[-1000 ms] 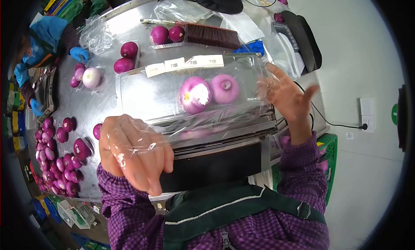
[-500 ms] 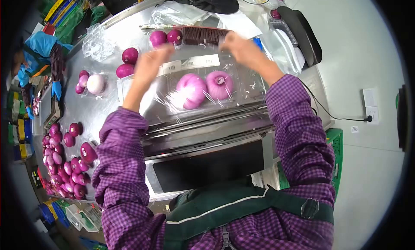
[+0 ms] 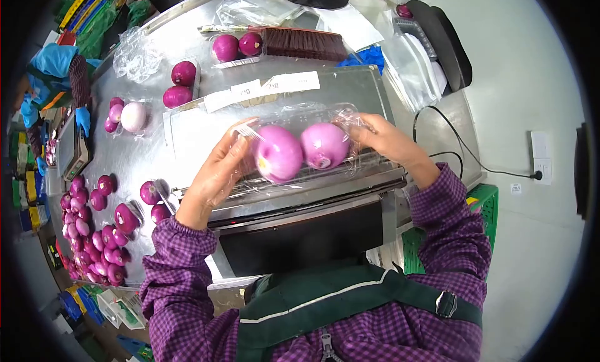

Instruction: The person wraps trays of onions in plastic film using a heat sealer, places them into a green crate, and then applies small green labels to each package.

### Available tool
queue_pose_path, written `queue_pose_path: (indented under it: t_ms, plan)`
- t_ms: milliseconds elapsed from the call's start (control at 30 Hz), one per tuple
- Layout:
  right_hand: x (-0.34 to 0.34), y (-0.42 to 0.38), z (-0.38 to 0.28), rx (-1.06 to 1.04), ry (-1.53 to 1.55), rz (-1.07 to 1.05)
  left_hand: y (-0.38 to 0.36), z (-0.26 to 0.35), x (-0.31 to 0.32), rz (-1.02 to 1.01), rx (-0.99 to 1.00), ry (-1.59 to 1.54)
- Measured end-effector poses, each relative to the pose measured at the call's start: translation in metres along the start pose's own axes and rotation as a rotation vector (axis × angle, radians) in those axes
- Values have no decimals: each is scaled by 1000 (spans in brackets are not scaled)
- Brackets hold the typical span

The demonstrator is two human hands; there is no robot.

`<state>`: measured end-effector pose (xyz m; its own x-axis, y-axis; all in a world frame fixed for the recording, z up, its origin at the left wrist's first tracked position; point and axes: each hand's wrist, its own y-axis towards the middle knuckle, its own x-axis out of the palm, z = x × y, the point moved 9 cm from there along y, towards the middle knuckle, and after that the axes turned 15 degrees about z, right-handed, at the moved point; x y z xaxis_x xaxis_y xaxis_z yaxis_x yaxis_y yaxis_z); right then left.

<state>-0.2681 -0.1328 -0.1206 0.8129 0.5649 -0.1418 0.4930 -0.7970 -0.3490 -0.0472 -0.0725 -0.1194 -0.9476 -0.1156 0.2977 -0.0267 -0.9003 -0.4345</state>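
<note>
Two large peeled purple onions (image 3: 278,154) sit side by side in clear plastic film (image 3: 290,117), making one pack. My left hand (image 3: 219,168) is closed on the pack's left end, with the thumb and fingers pinching the bunched film. At the right end, my right hand (image 3: 387,140) grips the film in the same way. The pack is held over the front part of a metal wrapping machine (image 3: 356,96), whose flat top carries white printed labels (image 3: 290,82). Film partly covers the fingertips of both hands.
Behind the machine lie a brush (image 3: 303,44) and a tray with two red onions (image 3: 225,47). More onions (image 3: 183,73) stand at left, and a large pile (image 3: 94,249) covers the left front. A co-worker's blue-gloved hand (image 3: 83,124) shows far left. A black cord (image 3: 487,171) runs right.
My hands have come down and toward me from the machine's far edge and now hold the pack at both ends. The onions have tilted inside the film. Two more onions show beside my left forearm.
</note>
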Motion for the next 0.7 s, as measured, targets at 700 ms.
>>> queue_pose_path:
  t_ms: [700]
  plan:
    - [91,-211,124,510,288,-71,-213,-176,-35,131,-568,161]
